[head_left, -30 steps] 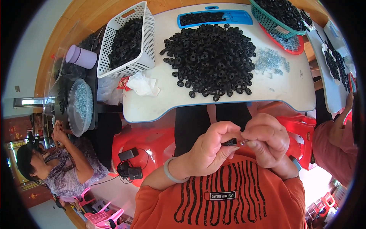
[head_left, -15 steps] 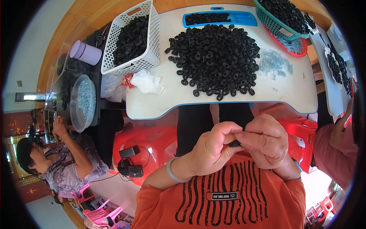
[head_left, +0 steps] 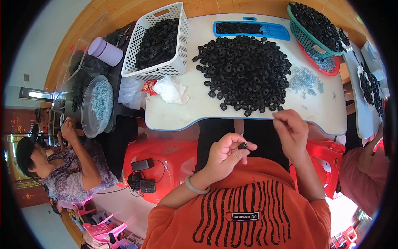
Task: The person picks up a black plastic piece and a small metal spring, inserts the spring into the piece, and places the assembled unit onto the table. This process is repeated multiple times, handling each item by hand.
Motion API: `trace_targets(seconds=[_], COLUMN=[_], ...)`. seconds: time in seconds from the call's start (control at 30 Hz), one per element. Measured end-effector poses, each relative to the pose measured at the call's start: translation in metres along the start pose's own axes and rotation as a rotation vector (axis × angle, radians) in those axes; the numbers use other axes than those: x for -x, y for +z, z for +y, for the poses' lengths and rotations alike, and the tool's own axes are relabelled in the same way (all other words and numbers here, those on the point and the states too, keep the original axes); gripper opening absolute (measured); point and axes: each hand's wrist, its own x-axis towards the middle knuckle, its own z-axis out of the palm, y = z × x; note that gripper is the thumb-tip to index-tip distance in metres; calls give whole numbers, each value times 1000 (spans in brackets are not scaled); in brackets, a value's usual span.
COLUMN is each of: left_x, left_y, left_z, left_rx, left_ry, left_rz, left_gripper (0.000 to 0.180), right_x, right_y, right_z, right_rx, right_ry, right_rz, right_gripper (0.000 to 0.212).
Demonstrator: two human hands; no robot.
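Note:
Between the thumb and fingers of my left hand [head_left: 226, 157] is a small black plastic part [head_left: 243, 146], held up in front of my orange shirt. A round end with a hole shows on it. My right hand [head_left: 292, 132] is at the table's front edge, apart from the left, its fingers loosely bent and the thumb away from them. Nothing shows in it. Just beyond that hand lies a large pile of small black ring-like parts [head_left: 244, 72] on the white table [head_left: 178, 118]. Small silvery-blue pieces [head_left: 306, 81] are scattered right of the pile.
Black parts fill a white perforated basket [head_left: 182, 45], a blue tray [head_left: 282, 33] and a green basket [head_left: 295, 29] over a red tray [head_left: 338, 66]. At left stand a clear bowl [head_left: 86, 112] and a lilac bottle [head_left: 108, 54]. Other people sit on both sides; tissue [head_left: 170, 90] lies nearby.
My hands, together around the black part before, have come apart. The right moved up and away to the table's edge; the left kept the part. The view has shifted slightly.

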Motion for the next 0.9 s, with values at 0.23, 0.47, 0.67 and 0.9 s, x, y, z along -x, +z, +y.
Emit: trace_targets(seconds=[0.23,0.47,0.67,0.9], left_x=[8,6,-35,-129], left_y=[13,52,50,34], left_z=[85,228,324,386], left_rx=[-214,-255,-197,-180], left_ry=[139,199,146,94], left_rz=[132,289,393,428], left_gripper=[22,16,13,13], right_x=[-61,-282,-452,-561], right_y=[-18,-43,-63,-80], right_z=[-48,-118,-225,-251], right_rx=[156,493,299,63], right_ry=[-97,-374,-362,-276], right_rz=[44,111,108,81], right_gripper=[8,10,7,4])
